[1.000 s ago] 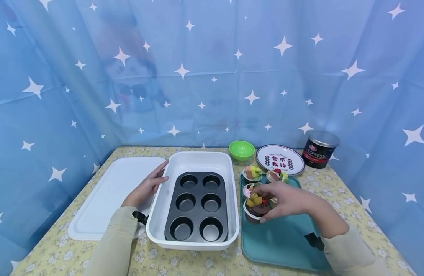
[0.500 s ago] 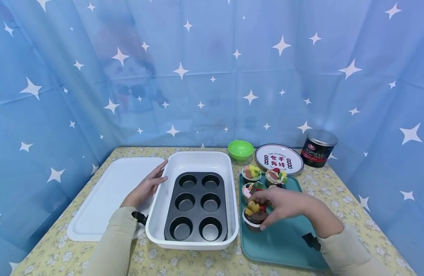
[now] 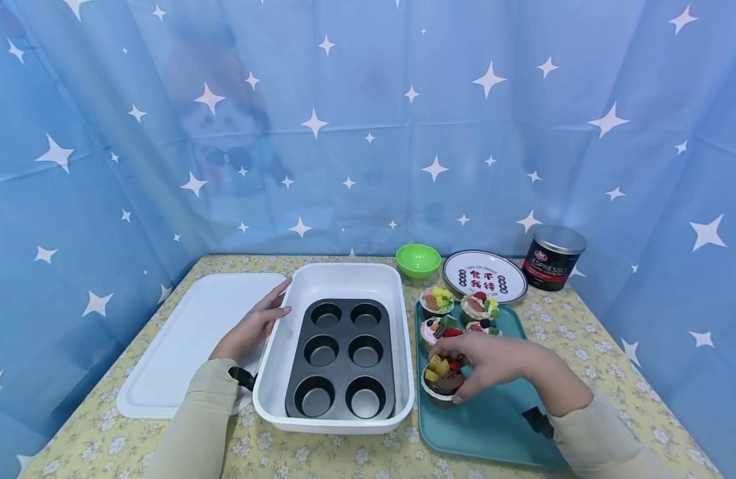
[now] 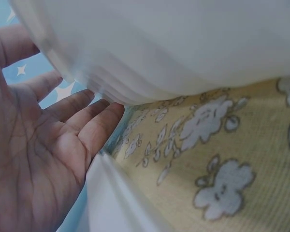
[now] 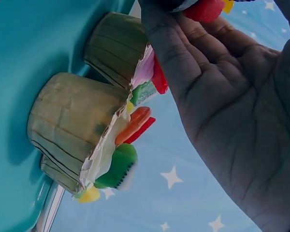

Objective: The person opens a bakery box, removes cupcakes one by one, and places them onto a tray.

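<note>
My right hand point(image 3: 493, 362) pinches a chocolate cupcake point(image 3: 443, 384) topped with yellow fruit and a red berry. It holds the cupcake over the left part of a teal tray point(image 3: 493, 432); in the right wrist view only some of its topping shows at the top edge. Several other fruit-topped cupcakes point(image 3: 437, 301) stand on the tray's far end. With extended fingers, my left hand point(image 3: 256, 326) touches the left side of a white rectangular tub point(image 3: 350, 276); the left wrist view has those fingers point(image 4: 104, 128) against its outer wall. A dark muffin pan point(image 3: 344, 332) with bare cups lies inside the tub.
A white lid point(image 3: 176, 346) lies flat left of the tub. Behind the tray are a green bowl point(image 3: 418, 259), an oval plate point(image 3: 484, 276) with red characters and an espresso tin point(image 3: 552, 259). A blue starry curtain point(image 3: 356, 133) encloses the table.
My right hand and the chocolate cupcake have shifted slightly toward the front of the tray, apart from the other cupcakes. The left hand and the tub stay where they were.
</note>
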`<state>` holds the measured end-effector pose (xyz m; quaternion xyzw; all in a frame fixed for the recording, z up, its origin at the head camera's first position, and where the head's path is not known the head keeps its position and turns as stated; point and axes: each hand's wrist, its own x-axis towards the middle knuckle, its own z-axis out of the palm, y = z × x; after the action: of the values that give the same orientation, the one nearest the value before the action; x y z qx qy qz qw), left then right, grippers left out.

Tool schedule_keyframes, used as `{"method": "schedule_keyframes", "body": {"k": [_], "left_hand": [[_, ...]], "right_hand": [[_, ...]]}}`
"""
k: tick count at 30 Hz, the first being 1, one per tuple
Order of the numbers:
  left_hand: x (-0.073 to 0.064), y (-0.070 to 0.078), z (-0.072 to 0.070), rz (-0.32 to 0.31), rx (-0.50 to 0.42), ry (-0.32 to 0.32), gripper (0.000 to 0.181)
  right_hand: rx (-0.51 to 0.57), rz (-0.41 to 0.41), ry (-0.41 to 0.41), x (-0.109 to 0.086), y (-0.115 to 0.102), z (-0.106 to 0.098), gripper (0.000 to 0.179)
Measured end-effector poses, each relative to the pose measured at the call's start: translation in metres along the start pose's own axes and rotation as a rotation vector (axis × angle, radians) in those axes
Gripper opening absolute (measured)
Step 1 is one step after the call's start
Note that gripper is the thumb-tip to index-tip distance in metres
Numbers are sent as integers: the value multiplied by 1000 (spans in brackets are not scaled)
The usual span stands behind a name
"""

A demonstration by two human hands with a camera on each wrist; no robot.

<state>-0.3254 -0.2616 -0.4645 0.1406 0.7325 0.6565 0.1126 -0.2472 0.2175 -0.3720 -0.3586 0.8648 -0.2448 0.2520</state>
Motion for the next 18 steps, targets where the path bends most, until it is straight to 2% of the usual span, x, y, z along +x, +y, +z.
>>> {"method": "schedule_keyframes", "body": {"k": [18], "left_hand": [[1, 0, -1, 3, 22, 1, 69]], "right_hand": [[41, 59, -8, -1, -1, 0, 62]]}}
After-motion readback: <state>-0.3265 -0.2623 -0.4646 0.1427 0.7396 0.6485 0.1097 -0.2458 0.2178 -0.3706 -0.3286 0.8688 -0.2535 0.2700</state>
